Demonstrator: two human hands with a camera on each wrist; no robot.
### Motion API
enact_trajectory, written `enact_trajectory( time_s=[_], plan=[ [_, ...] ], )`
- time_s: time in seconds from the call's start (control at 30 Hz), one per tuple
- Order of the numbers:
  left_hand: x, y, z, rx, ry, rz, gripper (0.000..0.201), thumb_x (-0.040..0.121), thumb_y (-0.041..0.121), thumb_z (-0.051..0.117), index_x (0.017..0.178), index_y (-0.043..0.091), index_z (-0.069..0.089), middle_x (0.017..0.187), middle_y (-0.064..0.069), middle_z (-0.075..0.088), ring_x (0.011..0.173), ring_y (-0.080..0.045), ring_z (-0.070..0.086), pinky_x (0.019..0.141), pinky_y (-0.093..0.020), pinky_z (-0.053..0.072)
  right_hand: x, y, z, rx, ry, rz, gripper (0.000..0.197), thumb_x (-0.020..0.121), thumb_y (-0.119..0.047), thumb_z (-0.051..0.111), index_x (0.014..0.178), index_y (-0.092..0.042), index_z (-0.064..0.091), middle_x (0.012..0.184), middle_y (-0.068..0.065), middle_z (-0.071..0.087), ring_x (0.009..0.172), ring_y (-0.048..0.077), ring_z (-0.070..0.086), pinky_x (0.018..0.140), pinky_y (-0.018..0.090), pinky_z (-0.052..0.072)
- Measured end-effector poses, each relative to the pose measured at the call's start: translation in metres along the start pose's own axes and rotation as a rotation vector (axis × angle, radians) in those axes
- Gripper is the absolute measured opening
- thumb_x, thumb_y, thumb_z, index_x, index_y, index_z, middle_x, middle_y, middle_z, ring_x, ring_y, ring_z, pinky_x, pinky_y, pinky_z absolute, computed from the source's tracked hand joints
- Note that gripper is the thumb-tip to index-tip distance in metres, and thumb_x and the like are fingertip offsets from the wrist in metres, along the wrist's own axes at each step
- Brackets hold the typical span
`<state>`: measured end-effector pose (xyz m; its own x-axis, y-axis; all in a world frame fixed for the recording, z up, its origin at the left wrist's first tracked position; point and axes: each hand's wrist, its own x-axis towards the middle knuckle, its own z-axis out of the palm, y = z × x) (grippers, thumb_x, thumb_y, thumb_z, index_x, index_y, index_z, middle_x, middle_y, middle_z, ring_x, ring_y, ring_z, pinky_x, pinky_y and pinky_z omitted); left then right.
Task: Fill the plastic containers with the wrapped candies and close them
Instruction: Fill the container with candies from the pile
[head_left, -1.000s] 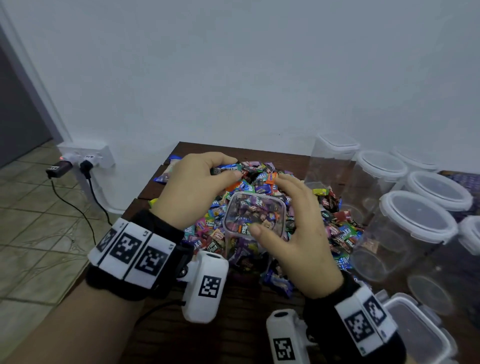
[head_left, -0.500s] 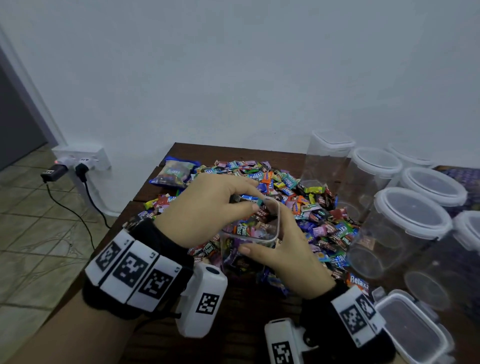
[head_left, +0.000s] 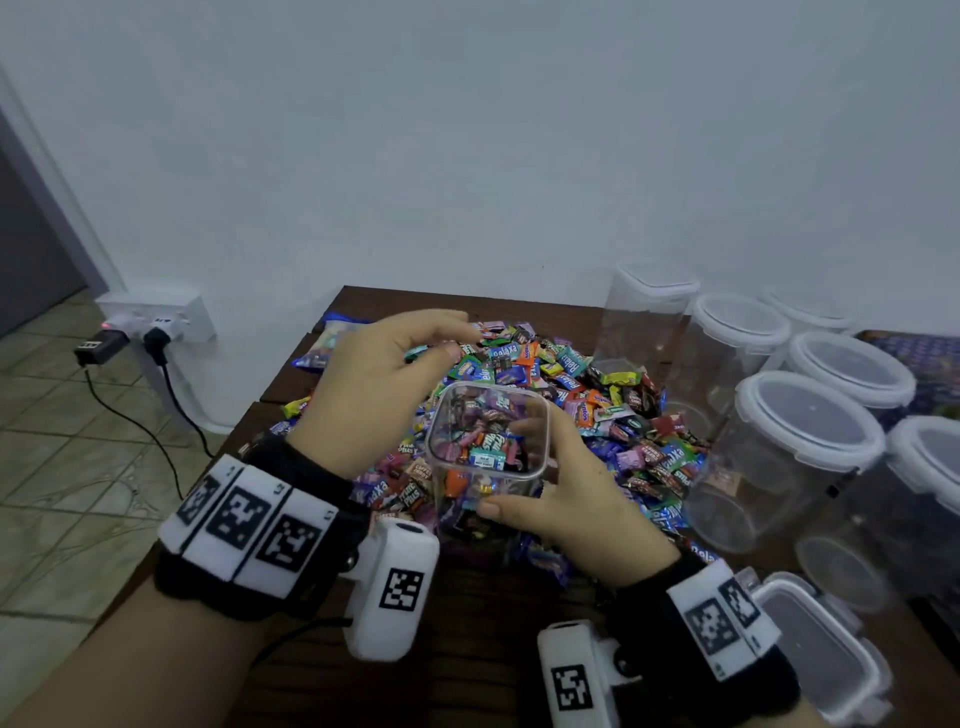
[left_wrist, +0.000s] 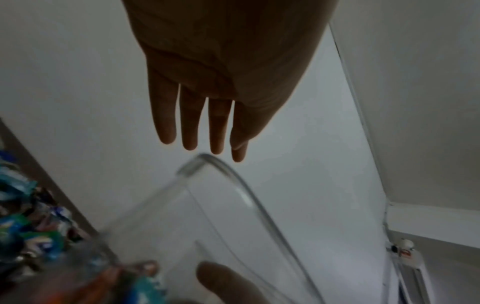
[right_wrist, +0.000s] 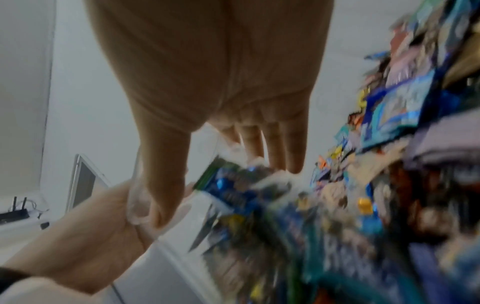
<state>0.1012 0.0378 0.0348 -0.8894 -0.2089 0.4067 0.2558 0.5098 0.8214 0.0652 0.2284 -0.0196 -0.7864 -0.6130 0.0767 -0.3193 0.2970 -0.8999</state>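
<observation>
Candies (head_left: 558, 395) lie heaped on the dark wooden tabletop (head_left: 457, 649), and we see our square container (head_left: 488, 441) higher and more upright than half a second ago, its open mouth now turned toward the head camera with wrappers showing inside. Our left hand (head_left: 374, 395) has drawn back from the rim, where its fingertips were dipping in before; now it hovers just up and left of the container, fingers (head_left: 441, 322) arched over the pile, thumb near the forefinger. From the left wrist view those fingers (left_wrist: 189, 123) hang straight and close together above the clear rim (left_wrist: 233, 181), holding nothing that we can see.

Our right hand (head_left: 576, 499) grips the container from the right side: thumb across the near wall, fingers wrapped round the far side and showing through the plastic. The right wrist view is blurred, yet we make out the thumb and fingers (right_wrist: 275, 144) spread round the clear walls with candies behind them.

To the right we count five lidded round jars (head_left: 795, 431) and one tall square-lidded jar (head_left: 649, 312) at the back, all clear. One flat lidded box (head_left: 815, 649) sits at the near right corner. Two plugs sit in the wall socket (head_left: 156, 317) to the left.
</observation>
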Motion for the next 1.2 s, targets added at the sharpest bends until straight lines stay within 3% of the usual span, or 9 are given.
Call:
enact_trajectory(
  time_s=[0.07, 0.13, 0.27, 0.37, 0.5, 0.67, 0.73, 1.0, 1.2],
  plan=[
    [-0.001, -0.009, -0.005, 0.054, 0.016, -0.071, 0.032, 0.091, 0.013, 0.057, 0.089, 0.043, 0.067, 0.112, 0.022, 0.062, 0.104, -0.014, 0.062, 0.098, -0.044, 0.046, -0.004, 0.002, -0.011, -0.131, -0.1, 0.034, 0.078, 0.075, -0.028, 0.078, 0.127, -0.054, 0.026, 0.122, -0.046, 0.038, 0.112, -0.025, 0.037, 0.091, 0.002, 0.035],
    [-0.005, -0.016, -0.01, 0.219, -0.052, -0.144, 0.029, 0.092, 0.015, 0.056, 0.096, 0.043, 0.064, 0.111, 0.017, 0.063, 0.092, -0.027, 0.062, 0.088, -0.044, 0.05, -0.007, 0.004, -0.023, -0.316, -0.185, 0.08, 0.088, 0.075, -0.036, 0.076, 0.144, -0.039, 0.022, 0.145, -0.023, 0.03, 0.132, -0.004, 0.03, 0.106, 0.019, 0.03],
    [-0.01, -0.034, -0.015, 0.525, -0.248, -0.314, 0.037, 0.09, 0.024, 0.06, 0.126, 0.032, 0.054, 0.138, 0.007, 0.05, 0.107, -0.016, 0.056, 0.088, -0.031, 0.044, -0.007, 0.008, -0.044, -0.575, -0.239, 0.183, 0.091, 0.074, -0.047, 0.074, 0.147, -0.028, 0.023, 0.147, -0.011, 0.026, 0.132, 0.009, 0.03, 0.102, 0.024, 0.031],
    [-0.008, -0.053, -0.01, 0.654, -0.413, -0.417, 0.059, 0.083, 0.036, 0.068, 0.137, 0.034, 0.043, 0.14, 0.003, 0.049, 0.111, -0.017, 0.056, 0.091, -0.036, 0.047, 0.001, 0.009, -0.049, -0.714, -0.216, 0.245, 0.096, 0.073, -0.052, 0.071, 0.148, -0.027, 0.017, 0.149, -0.007, 0.024, 0.133, 0.014, 0.03, 0.105, 0.033, 0.035],
    [-0.005, -0.07, 0.0, 0.803, -0.664, -0.511, 0.096, 0.071, 0.046, 0.076, 0.148, 0.036, 0.021, 0.153, -0.001, 0.026, 0.13, -0.024, 0.041, 0.1, -0.042, 0.044, 0.017, 0.015, -0.04, -0.888, -0.302, 0.293, 0.106, 0.072, -0.055, 0.071, 0.15, -0.031, 0.003, 0.155, -0.003, 0.015, 0.137, 0.022, 0.028, 0.104, 0.042, 0.04],
    [-0.001, -0.079, 0.011, 0.894, -0.808, -0.533, 0.115, 0.072, 0.04, 0.079, 0.15, 0.038, -0.004, 0.158, -0.006, 0.01, 0.134, -0.031, 0.036, 0.101, -0.046, 0.043, 0.03, 0.026, -0.027, -1.022, -0.405, 0.249, 0.101, 0.075, -0.051, 0.071, 0.15, -0.035, 0.004, 0.151, 0.001, 0.024, 0.128, 0.027, 0.039, 0.094, 0.042, 0.047],
    [-0.001, -0.079, 0.014, 0.916, -0.822, -0.52, 0.111, 0.073, 0.036, 0.078, 0.151, 0.038, -0.002, 0.159, -0.007, 0.011, 0.133, -0.031, 0.038, 0.101, -0.046, 0.043, 0.032, 0.03, -0.023, -1.078, -0.405, 0.232, 0.096, 0.077, -0.048, 0.07, 0.149, -0.036, 0.009, 0.144, 0.003, 0.032, 0.122, 0.029, 0.044, 0.089, 0.04, 0.049],
    [-0.005, -0.078, 0.017, 1.017, -0.756, -0.368, 0.058, 0.088, 0.029, 0.063, 0.14, 0.036, 0.041, 0.125, -0.002, 0.058, 0.11, -0.023, 0.054, 0.089, -0.037, 0.049, 0.034, 0.03, -0.017, -1.185, -0.384, 0.184, 0.045, 0.093, -0.019, 0.048, 0.137, -0.028, 0.045, 0.123, 0.01, 0.046, 0.109, 0.032, 0.048, 0.087, 0.04, 0.049],
    [-0.006, -0.076, 0.013, 1.051, -0.664, -0.358, 0.014, 0.09, 0.019, 0.056, 0.098, 0.014, 0.066, 0.086, -0.006, 0.065, 0.075, -0.022, 0.055, 0.072, -0.032, 0.051, 0.036, 0.029, -0.017, -1.101, -0.311, 0.182, 0.028, 0.092, -0.011, 0.048, 0.111, -0.021, 0.066, 0.113, 0.007, 0.051, 0.1, 0.027, 0.057, 0.084, 0.036, 0.05]
  ],
)
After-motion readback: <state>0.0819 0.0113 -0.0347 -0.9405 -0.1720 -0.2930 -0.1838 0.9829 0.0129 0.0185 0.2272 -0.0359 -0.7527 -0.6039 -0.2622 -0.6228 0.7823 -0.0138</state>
